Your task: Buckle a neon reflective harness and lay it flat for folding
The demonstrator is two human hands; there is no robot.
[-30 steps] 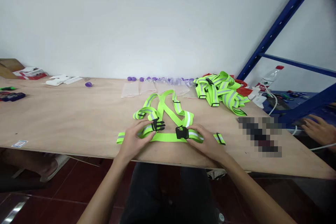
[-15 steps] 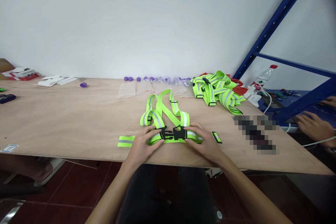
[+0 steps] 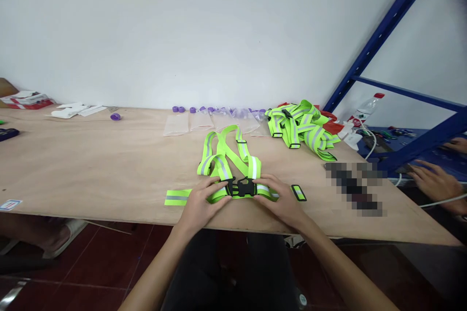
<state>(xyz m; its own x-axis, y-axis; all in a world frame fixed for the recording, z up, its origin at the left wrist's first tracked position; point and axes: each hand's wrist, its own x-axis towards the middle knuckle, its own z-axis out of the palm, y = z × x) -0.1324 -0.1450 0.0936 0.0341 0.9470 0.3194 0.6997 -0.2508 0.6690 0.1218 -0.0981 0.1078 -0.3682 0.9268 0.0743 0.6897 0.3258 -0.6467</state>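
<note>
A lime-green harness of reflective straps (image 3: 232, 155) lies on the table in front of me, its straps crossing towards the back. My left hand (image 3: 200, 201) grips the pronged half of a black side-release buckle (image 3: 230, 187) between thumb and fingers. Pinched in my right hand (image 3: 281, 199) is the socket half of the buckle (image 3: 247, 187). The prongs are partly inside the socket, and a gap still shows between the two bodies. A strap end sticks out left of my left hand. A black strap slider (image 3: 298, 193) lies right of my right hand.
Behind the harness are clear plastic bags (image 3: 223, 120) and several purple rolls (image 3: 192, 110). A heap of similar green straps (image 3: 302, 126) lies at back right, near a blue metal frame (image 3: 379, 34). Another person's hand (image 3: 436, 182) is at far right.
The buckle halves have come closer together; the prongs, apart from the socket before, now enter it. My right hand has moved slightly left.
</note>
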